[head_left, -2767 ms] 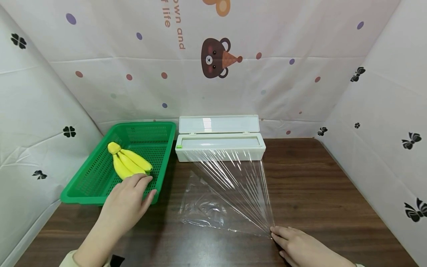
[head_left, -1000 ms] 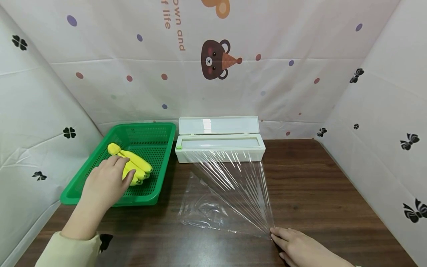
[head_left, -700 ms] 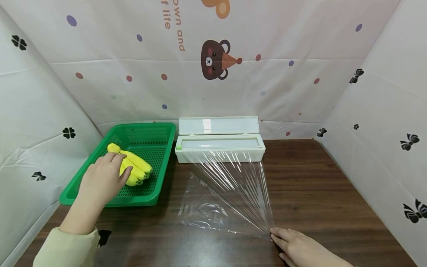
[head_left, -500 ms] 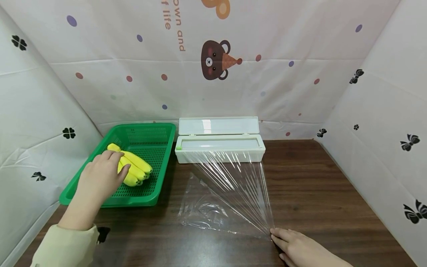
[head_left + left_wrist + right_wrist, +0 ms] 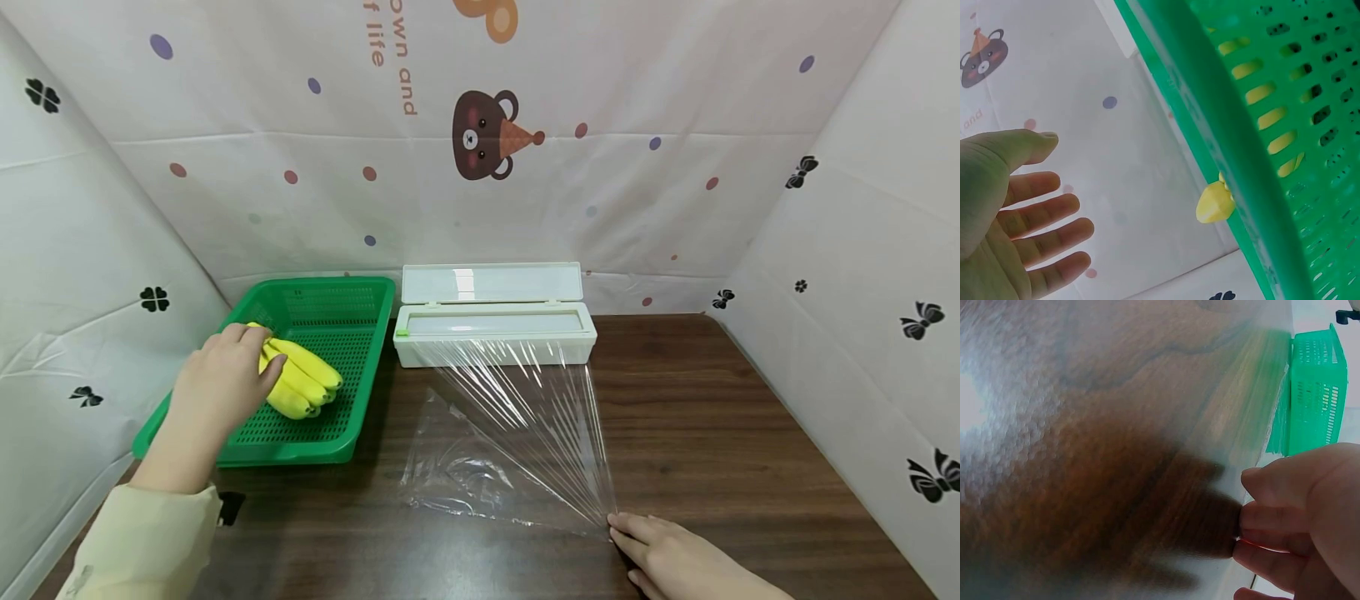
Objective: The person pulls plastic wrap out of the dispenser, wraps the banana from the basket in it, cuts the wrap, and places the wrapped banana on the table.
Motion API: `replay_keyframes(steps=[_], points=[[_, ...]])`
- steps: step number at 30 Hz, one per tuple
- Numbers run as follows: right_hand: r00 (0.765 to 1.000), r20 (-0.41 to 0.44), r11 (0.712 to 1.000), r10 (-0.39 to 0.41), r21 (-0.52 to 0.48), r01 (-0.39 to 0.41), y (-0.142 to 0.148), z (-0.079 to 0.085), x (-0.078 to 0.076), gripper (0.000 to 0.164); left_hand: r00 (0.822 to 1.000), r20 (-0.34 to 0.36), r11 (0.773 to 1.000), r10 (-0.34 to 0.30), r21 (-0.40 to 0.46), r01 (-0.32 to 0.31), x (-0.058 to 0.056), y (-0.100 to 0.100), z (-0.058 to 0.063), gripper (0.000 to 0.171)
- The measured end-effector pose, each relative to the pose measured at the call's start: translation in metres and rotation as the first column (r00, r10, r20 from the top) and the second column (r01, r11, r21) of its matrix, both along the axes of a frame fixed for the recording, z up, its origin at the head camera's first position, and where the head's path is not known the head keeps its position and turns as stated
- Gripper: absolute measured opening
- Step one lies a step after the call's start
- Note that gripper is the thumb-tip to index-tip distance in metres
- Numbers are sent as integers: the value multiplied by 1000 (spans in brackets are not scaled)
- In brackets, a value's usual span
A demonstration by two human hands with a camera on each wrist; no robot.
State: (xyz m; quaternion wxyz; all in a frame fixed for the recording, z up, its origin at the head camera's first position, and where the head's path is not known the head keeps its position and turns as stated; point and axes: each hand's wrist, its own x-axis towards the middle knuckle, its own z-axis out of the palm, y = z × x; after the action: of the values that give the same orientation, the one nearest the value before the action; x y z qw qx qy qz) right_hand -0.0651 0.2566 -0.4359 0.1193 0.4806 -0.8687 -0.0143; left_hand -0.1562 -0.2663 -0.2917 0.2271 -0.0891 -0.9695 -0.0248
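Observation:
A bunch of yellow bananas (image 5: 300,371) lies in the green basket (image 5: 318,450) at the left. My left hand (image 5: 225,379) hovers over the stem end and hides part of it. In the left wrist view that hand (image 5: 1029,219) has its fingers spread and relaxed, nothing in them, and the banana stem (image 5: 1215,204) shows past the basket's rim. Clear plastic wrap (image 5: 480,471) runs from its white dispenser (image 5: 495,346) over the table, creased toward one corner. My right hand (image 5: 667,554) holds that corner low at the table, fingertips (image 5: 1263,519) at the film's edge.
The dispenser's lid (image 5: 491,282) stands raised against the patterned back cloth (image 5: 637,208). Cloth walls border the dark wooden table (image 5: 712,433) on both sides. The basket's rim rises around the bananas.
My left hand has moved from the near end of the bananas back and left toward their stem. The bananas have not moved. My right hand and the plastic wrap stay in place.

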Motion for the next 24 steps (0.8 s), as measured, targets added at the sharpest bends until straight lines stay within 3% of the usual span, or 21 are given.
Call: replay_keyframes(steps=[17, 24], points=[[1000, -21, 1000, 5, -12, -5, 1, -1, 0, 41, 998, 62, 999, 32, 6, -33, -16, -9, 5, 38], [1000, -6, 1000, -4, -15, 3, 0, 0, 1, 40, 989, 135, 998, 59, 4, -60, -24, -15, 7, 39]])
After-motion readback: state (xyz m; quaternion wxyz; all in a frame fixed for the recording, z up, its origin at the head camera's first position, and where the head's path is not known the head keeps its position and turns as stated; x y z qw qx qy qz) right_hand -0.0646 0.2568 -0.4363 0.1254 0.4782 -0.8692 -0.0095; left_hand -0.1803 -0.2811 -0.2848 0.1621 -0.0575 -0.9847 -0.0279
